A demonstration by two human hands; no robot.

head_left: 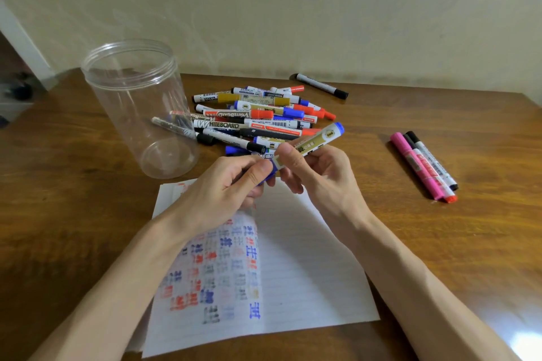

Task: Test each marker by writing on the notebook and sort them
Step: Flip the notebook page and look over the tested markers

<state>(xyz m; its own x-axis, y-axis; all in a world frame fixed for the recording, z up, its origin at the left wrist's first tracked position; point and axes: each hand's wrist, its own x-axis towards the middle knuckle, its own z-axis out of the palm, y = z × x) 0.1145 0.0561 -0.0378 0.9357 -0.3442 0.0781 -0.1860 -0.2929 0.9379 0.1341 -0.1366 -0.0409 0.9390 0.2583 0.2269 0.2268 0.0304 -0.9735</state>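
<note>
Nearest me, low in the frame, the notebook (308, 272) lies open on the table (440, 258). Its left page is crowded with red, blue and black test marks, and its right page is bare.

Just above it, at frame centre, both hands meet on one blue marker (318, 139). My right hand (316, 173) is curled round the gold-labelled barrel. My left hand (223, 184) pinches the cap end between thumb and forefinger. The marker's long axis runs from lower left to upper right, with its blue tail aimed at the pile. The cap end sits on the left hand's side, so I judge the cap pull goes down-left along that line. The paper waits directly beneath the grip. The joint and tip are hidden behind my thumbs, so I cannot tell whether the cap is seated or loose.

Beyond the hands lies the pile of markers (258, 117). Left of it a clear jar (140, 108) stands upright and open. A blurred marker shows through its wall, and I cannot tell whether it is inside or behind. At right a small sorted group (425, 167) lies side by side. Farthest off, a lone black marker (322, 85) rests near the wall.
</note>
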